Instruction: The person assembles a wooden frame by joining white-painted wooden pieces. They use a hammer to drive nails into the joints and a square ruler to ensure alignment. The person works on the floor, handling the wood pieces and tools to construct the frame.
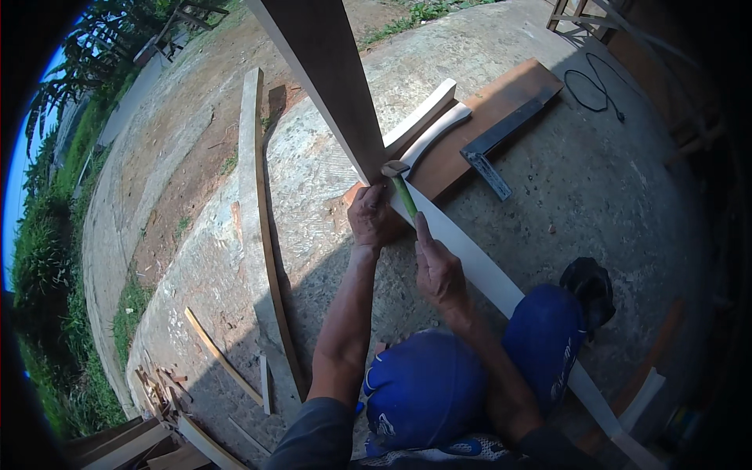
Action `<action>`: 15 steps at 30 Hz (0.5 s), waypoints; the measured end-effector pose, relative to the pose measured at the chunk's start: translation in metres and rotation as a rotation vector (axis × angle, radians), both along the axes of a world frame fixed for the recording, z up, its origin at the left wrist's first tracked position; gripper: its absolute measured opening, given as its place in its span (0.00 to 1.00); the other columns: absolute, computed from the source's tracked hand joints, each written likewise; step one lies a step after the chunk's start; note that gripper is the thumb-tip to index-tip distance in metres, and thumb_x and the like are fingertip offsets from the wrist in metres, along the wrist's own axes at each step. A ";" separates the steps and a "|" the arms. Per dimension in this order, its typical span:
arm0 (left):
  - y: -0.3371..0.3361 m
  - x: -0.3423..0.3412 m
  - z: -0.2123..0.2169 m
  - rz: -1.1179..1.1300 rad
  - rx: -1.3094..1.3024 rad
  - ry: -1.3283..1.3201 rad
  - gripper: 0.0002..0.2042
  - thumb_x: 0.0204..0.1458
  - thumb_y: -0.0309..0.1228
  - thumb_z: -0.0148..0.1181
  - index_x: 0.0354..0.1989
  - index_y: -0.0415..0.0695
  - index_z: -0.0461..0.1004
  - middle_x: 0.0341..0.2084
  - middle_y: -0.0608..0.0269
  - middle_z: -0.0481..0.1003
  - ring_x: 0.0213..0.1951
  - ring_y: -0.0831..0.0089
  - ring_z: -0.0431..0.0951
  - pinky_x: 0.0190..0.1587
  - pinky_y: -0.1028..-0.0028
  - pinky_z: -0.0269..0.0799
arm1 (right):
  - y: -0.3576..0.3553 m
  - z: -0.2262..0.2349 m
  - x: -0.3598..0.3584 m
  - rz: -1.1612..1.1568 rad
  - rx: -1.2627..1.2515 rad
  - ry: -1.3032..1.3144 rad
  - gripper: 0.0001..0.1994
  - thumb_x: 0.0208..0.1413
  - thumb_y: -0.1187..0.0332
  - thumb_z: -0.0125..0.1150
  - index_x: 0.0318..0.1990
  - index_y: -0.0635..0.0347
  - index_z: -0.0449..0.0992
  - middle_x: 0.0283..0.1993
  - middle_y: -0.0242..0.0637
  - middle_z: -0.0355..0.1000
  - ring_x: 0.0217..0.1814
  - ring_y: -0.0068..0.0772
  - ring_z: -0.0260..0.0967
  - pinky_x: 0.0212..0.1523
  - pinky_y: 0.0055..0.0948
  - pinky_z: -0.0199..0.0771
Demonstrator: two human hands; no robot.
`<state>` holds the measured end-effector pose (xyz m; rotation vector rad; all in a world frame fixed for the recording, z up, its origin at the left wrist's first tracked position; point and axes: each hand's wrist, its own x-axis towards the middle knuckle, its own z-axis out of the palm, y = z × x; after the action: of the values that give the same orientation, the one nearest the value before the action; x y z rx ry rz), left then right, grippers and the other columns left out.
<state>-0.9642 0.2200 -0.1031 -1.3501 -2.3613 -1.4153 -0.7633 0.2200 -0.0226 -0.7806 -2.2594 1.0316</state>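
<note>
A hammer (395,168) with a green shaft is in my right hand (440,274), its head close to where two boards meet. My left hand (368,215) is closed just beside that meeting point, at the foot of a thick dark plank (329,86) that rises toward the top of the view. What its fingers pinch is hidden. A long pale board (470,254) runs from there toward the lower right, passing under my blue-clad leg (544,337).
Beyond lie a brown board (509,98), pale curved wood pieces (439,133) and a metal try square (501,141). A long plank (254,211) lies on the concrete to the left. Wood scraps (164,392) pile at lower left; a black cable (591,90) lies at upper right.
</note>
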 end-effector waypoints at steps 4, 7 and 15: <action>-0.001 0.002 0.005 0.002 0.026 -0.007 0.09 0.50 0.24 0.60 0.39 0.45 0.81 0.34 0.55 0.81 0.37 0.56 0.82 0.38 0.62 0.78 | 0.001 -0.002 0.000 0.000 0.023 -0.041 0.28 0.67 0.73 0.49 0.74 0.58 0.56 0.27 0.57 0.71 0.31 0.60 0.75 0.33 0.50 0.73; 0.000 0.003 0.006 0.025 0.036 -0.037 0.09 0.49 0.25 0.60 0.39 0.44 0.81 0.33 0.54 0.81 0.37 0.55 0.81 0.38 0.62 0.78 | 0.002 -0.005 -0.001 -0.027 -0.011 -0.108 0.28 0.67 0.72 0.48 0.74 0.58 0.55 0.28 0.58 0.71 0.32 0.61 0.75 0.34 0.49 0.74; -0.008 0.023 0.008 0.123 0.128 -0.301 0.12 0.53 0.28 0.63 0.46 0.42 0.79 0.38 0.52 0.77 0.40 0.58 0.80 0.42 0.66 0.77 | 0.001 0.007 -0.009 -0.005 0.095 -0.005 0.28 0.66 0.74 0.49 0.74 0.61 0.55 0.45 0.65 0.75 0.44 0.64 0.77 0.40 0.46 0.78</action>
<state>-0.9414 0.2124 -0.0949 -1.0029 -2.4251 -1.8058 -0.7726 0.2214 -0.0156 -0.7490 -2.2917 0.9142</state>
